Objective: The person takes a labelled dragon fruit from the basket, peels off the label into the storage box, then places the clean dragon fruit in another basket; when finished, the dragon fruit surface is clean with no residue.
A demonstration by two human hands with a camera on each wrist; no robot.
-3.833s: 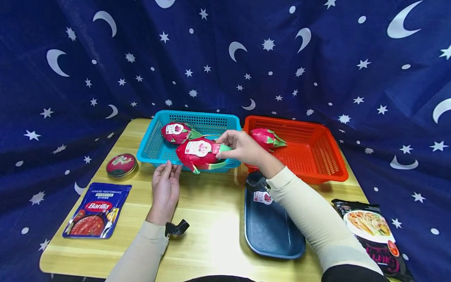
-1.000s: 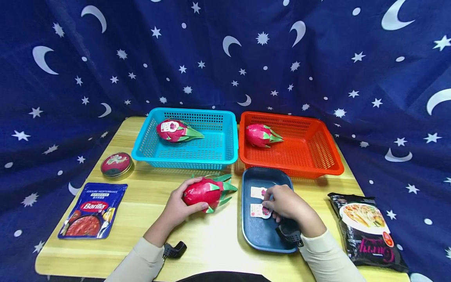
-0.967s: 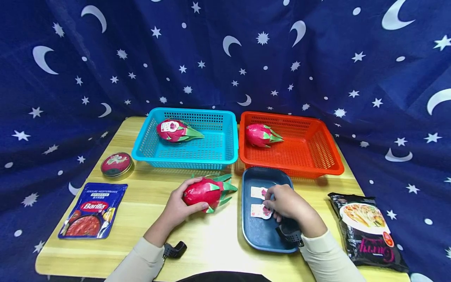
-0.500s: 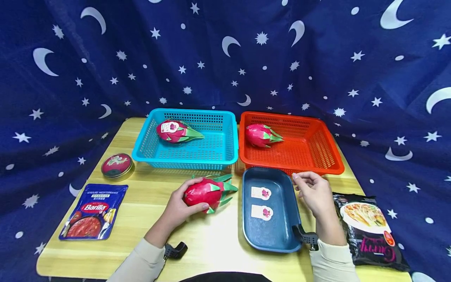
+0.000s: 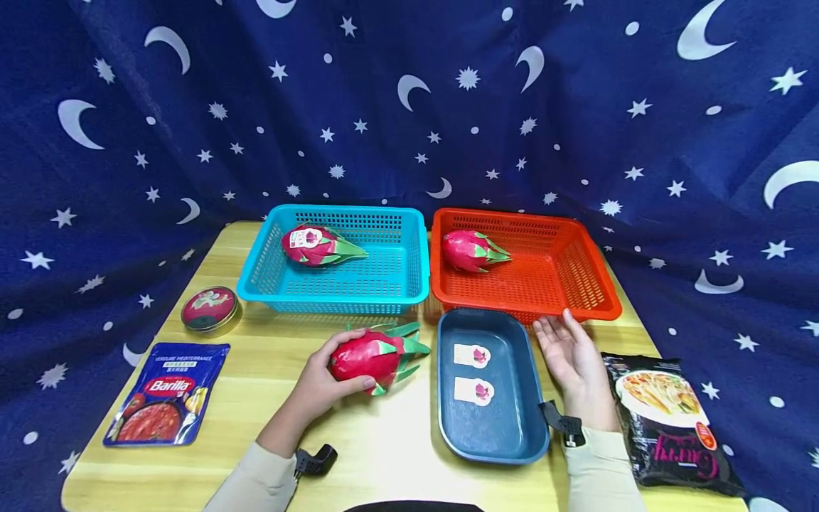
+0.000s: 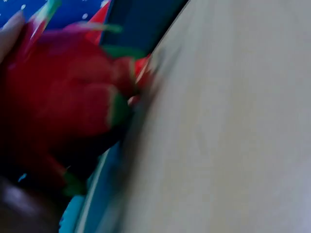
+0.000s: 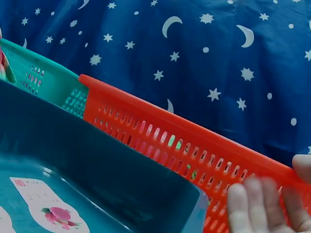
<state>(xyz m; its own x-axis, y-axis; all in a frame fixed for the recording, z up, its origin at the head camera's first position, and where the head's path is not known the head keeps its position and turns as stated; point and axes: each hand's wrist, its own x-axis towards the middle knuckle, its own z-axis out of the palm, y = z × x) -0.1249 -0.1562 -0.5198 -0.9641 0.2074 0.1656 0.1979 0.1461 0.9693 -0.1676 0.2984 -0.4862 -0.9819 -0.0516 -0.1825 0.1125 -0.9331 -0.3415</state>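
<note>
My left hand curls around a dragon fruit in front of the blue basket, its green leaf tips facing right; no label shows on its upper side. In the left wrist view, the dragon fruit fills the left part. My right hand has its palm up and fingers extended at the front rim of the red basket, holding nothing. In the dark blue tray lie two white stickers with a dragon fruit picture. A labelled dragon fruit lies in the blue basket.
Another dragon fruit lies in the red basket, with no label showing. A round tin and a Barilla pouch lie at the left. A black curry noodle packet lies at the right. A starry curtain hangs behind.
The dragon fruit went from the right hand over the blue basket to the left hand. A second sticker now shows in the tray; the right hand left it for the red basket and opened.
</note>
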